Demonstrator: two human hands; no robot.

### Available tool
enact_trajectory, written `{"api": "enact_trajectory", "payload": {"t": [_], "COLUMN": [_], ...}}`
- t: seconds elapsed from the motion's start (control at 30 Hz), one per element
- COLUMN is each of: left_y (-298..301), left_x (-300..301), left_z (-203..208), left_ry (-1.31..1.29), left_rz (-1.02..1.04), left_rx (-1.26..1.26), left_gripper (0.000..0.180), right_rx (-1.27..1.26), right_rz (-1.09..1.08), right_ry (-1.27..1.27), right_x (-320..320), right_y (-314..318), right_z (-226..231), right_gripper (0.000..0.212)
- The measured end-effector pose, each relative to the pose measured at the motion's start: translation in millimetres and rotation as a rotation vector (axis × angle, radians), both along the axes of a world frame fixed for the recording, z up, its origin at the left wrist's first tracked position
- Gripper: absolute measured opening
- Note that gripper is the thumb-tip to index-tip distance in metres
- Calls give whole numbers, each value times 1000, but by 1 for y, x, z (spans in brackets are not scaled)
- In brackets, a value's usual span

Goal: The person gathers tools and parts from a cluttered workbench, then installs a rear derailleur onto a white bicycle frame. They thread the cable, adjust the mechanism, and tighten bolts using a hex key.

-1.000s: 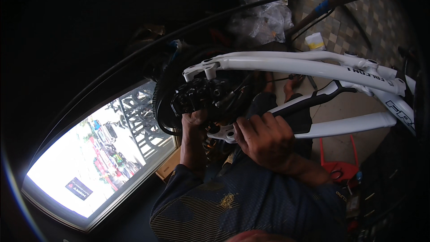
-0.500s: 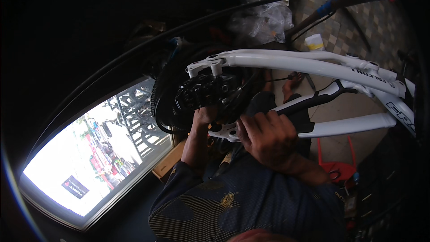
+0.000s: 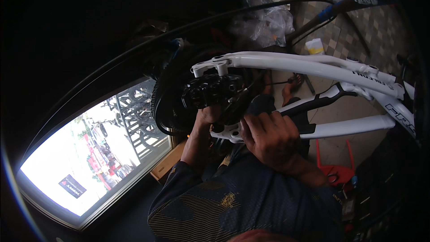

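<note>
A white bicycle frame [image 3: 313,67] lies across the view, its rear stays pointing left. My left hand [image 3: 207,117] reaches up from below and is closed on a black brake caliper [image 3: 210,90], which sits just under the white mount tab at the end of the upper stay. My right hand [image 3: 268,138] is wrapped around the lower stay [image 3: 354,126] near its left end, where a black guard covers it. A dark wheel with a tyre [image 3: 160,107] stands behind the caliper. Thin black cables run along the frame.
A bright opening with a metal gate [image 3: 130,121] fills the lower left. Clear plastic bags [image 3: 268,18] lie on the tiled floor beyond the frame, with a blue frame tube [image 3: 354,1] and a small yellow-and-white container [image 3: 316,46]. A red stand [image 3: 333,172] is at lower right.
The caliper and the end of the frame have shifted slightly to the right in view. Both hands keep the same holds.
</note>
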State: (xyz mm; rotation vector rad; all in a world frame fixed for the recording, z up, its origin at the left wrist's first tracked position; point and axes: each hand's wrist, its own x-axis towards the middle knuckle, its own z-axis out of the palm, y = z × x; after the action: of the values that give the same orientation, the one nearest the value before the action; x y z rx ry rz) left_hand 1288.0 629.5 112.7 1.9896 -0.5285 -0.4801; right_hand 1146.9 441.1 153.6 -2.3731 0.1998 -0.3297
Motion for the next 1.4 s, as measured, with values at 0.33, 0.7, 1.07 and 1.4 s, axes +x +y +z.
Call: {"api": "enact_trajectory", "payload": {"t": [0.33, 0.7, 1.07, 1.4], "left_y": [13, -1, 7, 33], "left_x": [-1, 25, 54, 8], "left_z": [-10, 15, -2, -23], "left_ry": [19, -136, -437, -138], "left_rz": [87, -78, -317, -86], "left_rx": [13, -9, 80, 37], "left_gripper": [33, 22, 23, 23], "right_rx": [3, 5, 3, 20], "right_rz": [7, 19, 12, 18], "right_ry": [9, 10, 10, 4], "right_x": [2, 4, 2, 1], "right_y": [-1, -1, 0, -2], "right_z": [1, 3, 1, 2], "right_gripper": [17, 17, 18, 18]}}
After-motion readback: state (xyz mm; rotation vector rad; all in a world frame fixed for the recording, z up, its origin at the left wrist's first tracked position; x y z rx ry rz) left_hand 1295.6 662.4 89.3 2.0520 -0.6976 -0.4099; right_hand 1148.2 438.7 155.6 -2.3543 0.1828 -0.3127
